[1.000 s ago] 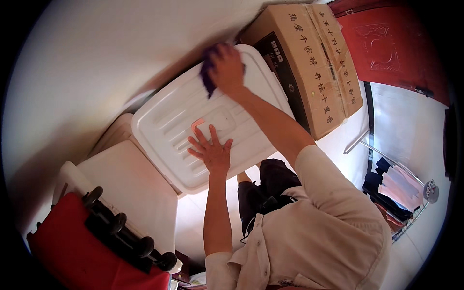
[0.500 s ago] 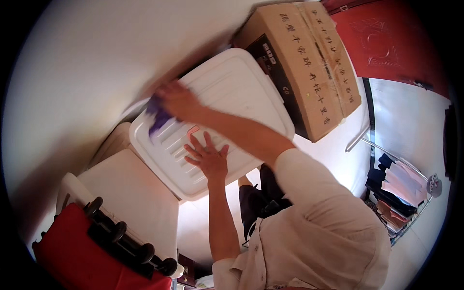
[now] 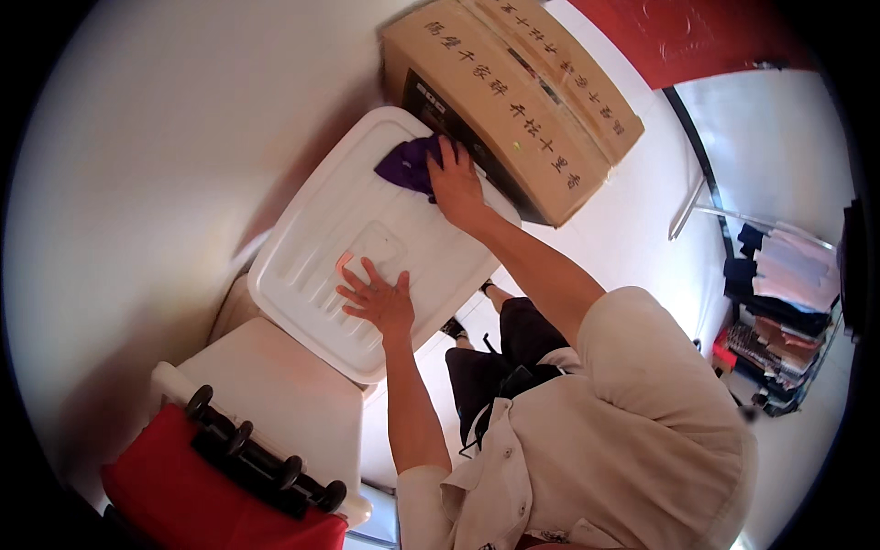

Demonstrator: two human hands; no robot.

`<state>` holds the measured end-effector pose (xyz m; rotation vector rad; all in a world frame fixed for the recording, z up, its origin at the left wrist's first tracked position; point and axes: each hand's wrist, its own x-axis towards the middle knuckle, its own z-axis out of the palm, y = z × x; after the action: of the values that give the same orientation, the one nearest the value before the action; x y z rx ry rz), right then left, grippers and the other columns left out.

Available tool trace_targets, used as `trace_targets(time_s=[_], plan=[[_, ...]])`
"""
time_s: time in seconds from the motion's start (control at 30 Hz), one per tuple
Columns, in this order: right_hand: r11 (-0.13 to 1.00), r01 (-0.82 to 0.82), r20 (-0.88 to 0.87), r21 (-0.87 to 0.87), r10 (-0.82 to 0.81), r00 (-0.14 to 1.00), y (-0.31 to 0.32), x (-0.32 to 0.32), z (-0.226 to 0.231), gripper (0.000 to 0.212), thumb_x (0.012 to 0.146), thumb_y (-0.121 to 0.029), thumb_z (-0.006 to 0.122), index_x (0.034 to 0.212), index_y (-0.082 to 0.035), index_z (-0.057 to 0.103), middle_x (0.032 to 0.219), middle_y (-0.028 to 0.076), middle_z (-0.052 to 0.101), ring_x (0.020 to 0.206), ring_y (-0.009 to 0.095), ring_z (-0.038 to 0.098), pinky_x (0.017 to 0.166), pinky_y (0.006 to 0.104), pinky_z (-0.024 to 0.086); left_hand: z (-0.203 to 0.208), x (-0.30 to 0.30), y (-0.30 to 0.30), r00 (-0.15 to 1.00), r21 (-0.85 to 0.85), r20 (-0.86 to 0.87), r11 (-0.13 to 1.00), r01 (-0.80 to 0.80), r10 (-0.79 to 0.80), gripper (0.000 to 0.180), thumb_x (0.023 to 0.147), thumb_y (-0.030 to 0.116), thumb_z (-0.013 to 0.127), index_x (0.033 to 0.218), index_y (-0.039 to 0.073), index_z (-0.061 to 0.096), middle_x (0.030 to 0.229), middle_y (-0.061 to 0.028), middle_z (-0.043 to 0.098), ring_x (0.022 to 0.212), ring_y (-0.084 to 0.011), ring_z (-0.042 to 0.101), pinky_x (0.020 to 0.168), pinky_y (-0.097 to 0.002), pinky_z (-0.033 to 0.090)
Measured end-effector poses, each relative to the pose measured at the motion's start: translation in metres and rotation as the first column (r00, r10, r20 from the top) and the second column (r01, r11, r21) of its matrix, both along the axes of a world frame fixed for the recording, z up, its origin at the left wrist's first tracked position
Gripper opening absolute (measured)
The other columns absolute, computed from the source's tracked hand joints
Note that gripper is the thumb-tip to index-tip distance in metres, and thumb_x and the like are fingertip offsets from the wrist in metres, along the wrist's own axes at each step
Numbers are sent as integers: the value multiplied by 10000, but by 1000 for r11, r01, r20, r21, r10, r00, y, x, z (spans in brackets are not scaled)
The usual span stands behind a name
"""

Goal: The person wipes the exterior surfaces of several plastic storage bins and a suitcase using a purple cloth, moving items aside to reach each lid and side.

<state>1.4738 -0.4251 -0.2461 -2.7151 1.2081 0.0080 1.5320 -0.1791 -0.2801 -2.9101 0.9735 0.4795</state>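
A white plastic storage box lid (image 3: 316,215) with moulded ridges lies in front of me. My left hand (image 3: 380,304) rests on it, fingers spread, near a small reddish mark (image 3: 345,260). Over by the lid's far right edge, my right hand (image 3: 456,186) presses a crumpled purple cloth (image 3: 403,167) against the surface. The cloth sticks out to the left of its fingers, and part of it is hidden under the hand.
A large cardboard box (image 3: 522,101) stands close against the lid's far right side. The wall (image 3: 183,165) rises on the left. At lower left sits a white container (image 3: 293,376) beside a red item with black wheels (image 3: 220,486). Folded clothes (image 3: 788,275) fill a rack at right.
My right hand has swept the purple cloth from the lid's left edge to its far right side. My left hand has stayed spread on the lid. The view has shifted.
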Motion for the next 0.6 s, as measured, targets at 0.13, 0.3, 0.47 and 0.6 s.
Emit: trace_targets(time_s=[0.13,0.3,0.47,0.6], plan=[[995,97,-21,-9,-97,995,35,-55,6,480,826,-78,598,1301,-51,545,1479,195,276,1320,417,339,1097,486,353,4,2,-6,995,75,-90,997,-27,34,877,919,650,431,1557,189,43,1584,-204,-128,1412,-545,-86,1051,-734,93],[982,188,15,-13,-188,982,79,-112,8,426,821,-48,563,1246,-33,571,1463,194,301,1303,418,356,1092,477,365,8,1,-11,994,94,-107,995,-27,38,897,918,646,443,1555,184,12,1579,-215,-141,1416,-539,-93,1068,-722,78],[952,306,233,-5,-296,926,151,-120,0,301,811,-39,565,1098,14,639,1391,209,407,1280,422,380,1073,505,355,-1,5,-6,994,126,-99,992,-29,41,891,918,681,390,1551,218,-31,1583,-201,-132,1411,-548,-89,1059,-726,113],[991,121,301,58,-133,944,257,-82,-6,213,820,-132,598,974,-18,691,1323,154,499,1278,393,394,1106,530,308,2,3,-10,998,145,-49,989,-29,36,886,922,679,383,1550,227,-47,1585,-199,-134,1423,-524,-81,1081,-698,113]])
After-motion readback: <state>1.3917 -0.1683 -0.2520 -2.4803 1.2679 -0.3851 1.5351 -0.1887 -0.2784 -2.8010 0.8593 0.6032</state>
